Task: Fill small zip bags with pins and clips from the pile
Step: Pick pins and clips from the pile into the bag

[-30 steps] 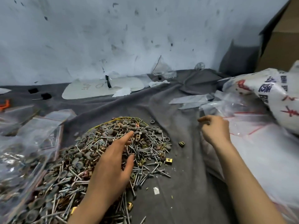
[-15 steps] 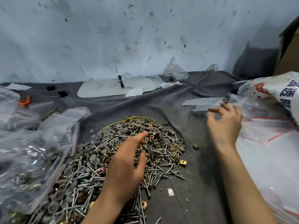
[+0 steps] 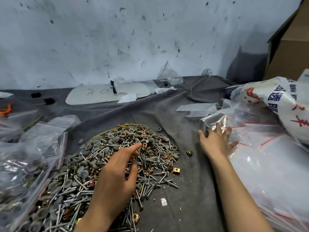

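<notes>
Bag-fetching step, by the look of it. The right hand is laid flat, fingers spread, on the stack of empty zip bags, nothing pinched yet. The left hand is rested on the pile of pins and clips, fingers loose and apart (its underside is hidden). Next, one bag needs to be peeled from under the right fingertips and opened near the left hand.
</notes>
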`<control>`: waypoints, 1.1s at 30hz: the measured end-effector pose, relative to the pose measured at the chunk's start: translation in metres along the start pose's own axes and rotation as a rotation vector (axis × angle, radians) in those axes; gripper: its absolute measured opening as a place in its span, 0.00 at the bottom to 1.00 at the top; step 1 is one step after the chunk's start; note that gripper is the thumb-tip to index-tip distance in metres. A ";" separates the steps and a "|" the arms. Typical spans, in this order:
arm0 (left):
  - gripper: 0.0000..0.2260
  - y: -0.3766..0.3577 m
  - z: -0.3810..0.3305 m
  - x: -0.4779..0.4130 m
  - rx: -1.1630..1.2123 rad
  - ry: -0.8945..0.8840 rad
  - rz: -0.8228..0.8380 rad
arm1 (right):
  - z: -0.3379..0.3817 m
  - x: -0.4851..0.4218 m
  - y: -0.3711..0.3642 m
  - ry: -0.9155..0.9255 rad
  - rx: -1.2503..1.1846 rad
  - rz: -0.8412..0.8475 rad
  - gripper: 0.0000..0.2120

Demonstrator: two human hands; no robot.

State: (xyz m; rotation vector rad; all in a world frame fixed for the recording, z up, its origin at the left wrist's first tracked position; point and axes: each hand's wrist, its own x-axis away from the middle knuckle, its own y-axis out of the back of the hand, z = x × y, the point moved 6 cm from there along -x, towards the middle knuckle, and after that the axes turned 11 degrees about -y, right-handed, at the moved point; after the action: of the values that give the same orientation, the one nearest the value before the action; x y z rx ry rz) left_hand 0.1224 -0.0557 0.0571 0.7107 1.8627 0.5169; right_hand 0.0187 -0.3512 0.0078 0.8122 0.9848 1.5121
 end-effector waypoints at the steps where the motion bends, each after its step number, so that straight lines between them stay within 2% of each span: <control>1: 0.26 0.001 -0.001 0.001 0.001 0.003 0.000 | 0.007 -0.002 0.006 0.030 -0.012 -0.058 0.23; 3: 0.26 0.002 0.000 0.000 0.007 0.009 -0.008 | 0.033 -0.013 0.019 0.110 0.008 -0.140 0.23; 6: 0.25 0.000 0.002 -0.001 -0.003 0.013 0.006 | 0.071 -0.042 0.024 0.207 0.158 -0.046 0.23; 10: 0.25 0.001 0.000 0.000 -0.005 0.004 0.030 | 0.070 -0.079 0.018 0.187 0.391 0.031 0.27; 13: 0.25 0.001 0.001 -0.001 0.006 -0.011 0.019 | 0.060 -0.089 0.021 0.180 0.397 0.021 0.24; 16: 0.24 0.001 0.001 0.000 -0.003 -0.012 0.024 | 0.055 -0.087 0.022 0.225 0.423 -0.019 0.15; 18: 0.23 0.001 0.001 0.000 -0.004 -0.014 0.035 | 0.051 -0.085 0.022 0.255 0.457 -0.057 0.13; 22: 0.21 0.002 0.000 0.000 -0.023 -0.021 0.045 | 0.045 -0.081 0.022 0.264 0.504 -0.095 0.16; 25: 0.20 0.001 0.000 0.000 -0.028 -0.018 0.062 | 0.039 -0.080 0.018 0.254 0.512 -0.116 0.08; 29: 0.19 0.002 -0.003 0.000 -0.024 -0.023 0.056 | 0.035 -0.075 0.011 0.312 0.498 -0.105 0.08; 32: 0.18 0.002 -0.003 0.000 -0.021 -0.026 0.050 | 0.033 -0.069 0.007 0.288 0.447 -0.021 0.16; 33: 0.18 0.001 -0.003 0.001 -0.022 -0.030 0.052 | 0.034 -0.067 0.007 0.287 0.438 -0.025 0.14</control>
State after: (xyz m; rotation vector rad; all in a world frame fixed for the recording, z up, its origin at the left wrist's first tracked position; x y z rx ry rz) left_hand 0.1196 -0.0544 0.0587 0.7497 1.8119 0.5560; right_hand 0.0567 -0.4122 0.0301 0.8951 1.5697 1.4349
